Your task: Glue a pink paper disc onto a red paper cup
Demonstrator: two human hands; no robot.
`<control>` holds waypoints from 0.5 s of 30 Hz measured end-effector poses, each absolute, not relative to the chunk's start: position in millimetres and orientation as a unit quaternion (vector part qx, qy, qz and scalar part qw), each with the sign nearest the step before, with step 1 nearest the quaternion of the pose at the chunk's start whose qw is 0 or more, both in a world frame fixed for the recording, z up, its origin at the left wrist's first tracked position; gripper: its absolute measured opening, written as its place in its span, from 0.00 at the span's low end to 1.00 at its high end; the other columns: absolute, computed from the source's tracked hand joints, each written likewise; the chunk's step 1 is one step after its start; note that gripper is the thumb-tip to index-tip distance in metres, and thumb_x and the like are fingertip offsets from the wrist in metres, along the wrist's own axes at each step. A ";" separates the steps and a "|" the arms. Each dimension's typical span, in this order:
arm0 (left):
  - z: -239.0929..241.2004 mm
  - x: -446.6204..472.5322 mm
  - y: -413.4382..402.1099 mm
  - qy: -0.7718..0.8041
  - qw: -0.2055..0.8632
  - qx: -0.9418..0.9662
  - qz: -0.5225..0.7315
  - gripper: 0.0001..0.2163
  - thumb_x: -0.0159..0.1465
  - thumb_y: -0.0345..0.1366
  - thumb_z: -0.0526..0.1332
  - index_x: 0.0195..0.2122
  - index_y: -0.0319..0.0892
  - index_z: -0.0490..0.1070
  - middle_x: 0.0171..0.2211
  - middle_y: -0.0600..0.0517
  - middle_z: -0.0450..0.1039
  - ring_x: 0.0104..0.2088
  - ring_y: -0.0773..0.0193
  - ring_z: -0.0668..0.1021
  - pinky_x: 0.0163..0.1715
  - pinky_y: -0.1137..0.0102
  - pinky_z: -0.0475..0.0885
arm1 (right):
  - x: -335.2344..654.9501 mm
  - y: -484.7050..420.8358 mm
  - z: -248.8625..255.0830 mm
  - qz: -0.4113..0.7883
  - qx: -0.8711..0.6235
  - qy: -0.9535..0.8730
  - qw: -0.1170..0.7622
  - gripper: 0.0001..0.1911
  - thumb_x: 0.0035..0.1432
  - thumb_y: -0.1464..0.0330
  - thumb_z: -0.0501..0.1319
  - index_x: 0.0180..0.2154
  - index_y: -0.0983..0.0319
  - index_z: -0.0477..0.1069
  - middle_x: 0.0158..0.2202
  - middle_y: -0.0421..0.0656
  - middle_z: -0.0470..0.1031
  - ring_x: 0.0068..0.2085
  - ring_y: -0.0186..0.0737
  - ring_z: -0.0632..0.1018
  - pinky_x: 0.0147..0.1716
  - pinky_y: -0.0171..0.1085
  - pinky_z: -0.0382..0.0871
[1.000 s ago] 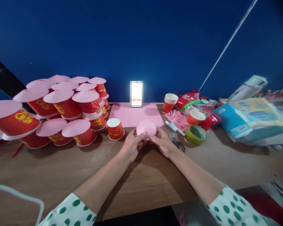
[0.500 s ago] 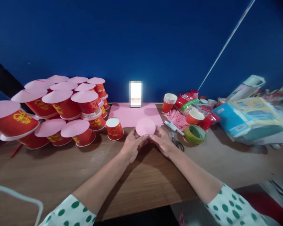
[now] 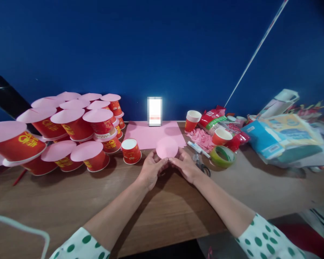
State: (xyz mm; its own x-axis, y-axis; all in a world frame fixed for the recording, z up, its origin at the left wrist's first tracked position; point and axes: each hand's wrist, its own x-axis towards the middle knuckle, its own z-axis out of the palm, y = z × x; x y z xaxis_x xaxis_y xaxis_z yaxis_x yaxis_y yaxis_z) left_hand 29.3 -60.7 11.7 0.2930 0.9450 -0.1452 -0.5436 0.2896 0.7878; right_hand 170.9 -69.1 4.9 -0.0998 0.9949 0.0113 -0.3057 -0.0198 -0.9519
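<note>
Between both hands, a little above the table, is a round pink paper disc [image 3: 166, 147]. My left hand [image 3: 152, 168] grips its lower left edge, thumb on top and fingers underneath. On the other side my right hand [image 3: 186, 166] pinches its lower right edge, the two thumbs almost meeting at the near rim. A red paper cup [image 3: 131, 151] stands upside down to the left of my left hand. Behind the disc lies pink paper [image 3: 140, 135] flat on the table. Scissors [image 3: 203, 168] rest beside my right hand, partly hidden by it.
Stacked red cups with pink paper tops [image 3: 90, 154] fill the left side. To the right are green tape [image 3: 223, 157], pens [image 3: 198, 148], pink paper scraps [image 3: 201, 139], more cups [image 3: 192, 120] and a blue package [image 3: 286, 140]. A blurred lit screen [image 3: 154, 111] stands at the back.
The view has tilted up slightly, so things sit a little lower in the picture. Both hands keep their hold on the disc, and the thumbs have shifted slightly along its near edge.
</note>
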 end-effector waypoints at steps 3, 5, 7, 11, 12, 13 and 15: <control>12.8 28.8 -61.6 0.324 0.741 0.314 0.497 0.27 0.46 0.31 0.73 0.46 0.40 0.65 0.39 0.48 0.77 0.33 0.67 0.78 0.33 0.74 0.72 | 172.5 -68.8 5.0 0.607 -0.388 -0.433 0.542 0.23 0.45 0.68 0.71 0.44 0.57 0.68 0.43 0.42 0.78 0.39 0.40 0.77 0.32 0.33 0.69; 13.1 28.3 -62.0 0.326 0.741 0.320 0.493 0.27 0.46 0.31 0.73 0.46 0.40 0.65 0.39 0.48 0.77 0.33 0.68 0.78 0.32 0.75 0.72 | 173.2 -68.7 5.2 0.613 -0.382 -0.433 0.539 0.25 0.43 0.69 0.71 0.45 0.58 0.68 0.43 0.42 0.78 0.39 0.39 0.77 0.32 0.33 0.68; 12.7 28.1 -62.2 0.319 0.739 0.330 0.493 0.28 0.46 0.31 0.73 0.47 0.40 0.65 0.38 0.49 0.76 0.32 0.69 0.77 0.30 0.76 0.71 | 173.3 -68.6 5.7 0.619 -0.378 -0.432 0.536 0.26 0.43 0.69 0.71 0.45 0.58 0.68 0.43 0.42 0.78 0.37 0.39 0.77 0.30 0.32 0.67; 11.0 28.3 -62.1 0.312 0.735 0.337 0.499 0.27 0.47 0.31 0.73 0.47 0.39 0.64 0.35 0.50 0.76 0.28 0.71 0.76 0.28 0.77 0.70 | 171.9 -68.8 6.9 0.630 -0.376 -0.421 0.534 0.25 0.43 0.69 0.71 0.45 0.59 0.69 0.41 0.42 0.78 0.35 0.37 0.76 0.29 0.32 0.65; 10.8 28.3 -61.9 0.312 0.735 0.338 0.498 0.27 0.47 0.31 0.73 0.47 0.39 0.64 0.34 0.50 0.76 0.28 0.71 0.76 0.28 0.77 0.70 | 171.8 -68.7 6.8 0.630 -0.378 -0.418 0.534 0.24 0.43 0.68 0.71 0.44 0.59 0.69 0.40 0.41 0.78 0.34 0.37 0.76 0.29 0.33 0.66; 10.7 28.3 -61.7 0.311 0.735 0.339 0.497 0.27 0.48 0.31 0.73 0.47 0.39 0.64 0.34 0.50 0.76 0.28 0.71 0.76 0.28 0.76 0.71 | 172.0 -68.5 6.4 0.628 -0.384 -0.415 0.535 0.23 0.43 0.68 0.71 0.43 0.59 0.69 0.38 0.41 0.78 0.33 0.36 0.76 0.29 0.32 0.65; 10.6 28.1 -61.2 0.314 0.733 0.343 0.497 0.27 0.48 0.32 0.73 0.47 0.39 0.64 0.35 0.50 0.77 0.28 0.70 0.76 0.28 0.76 0.71 | 173.1 -68.0 5.1 0.621 -0.397 -0.411 0.537 0.22 0.43 0.68 0.71 0.41 0.59 0.69 0.34 0.39 0.78 0.31 0.34 0.75 0.29 0.32 0.65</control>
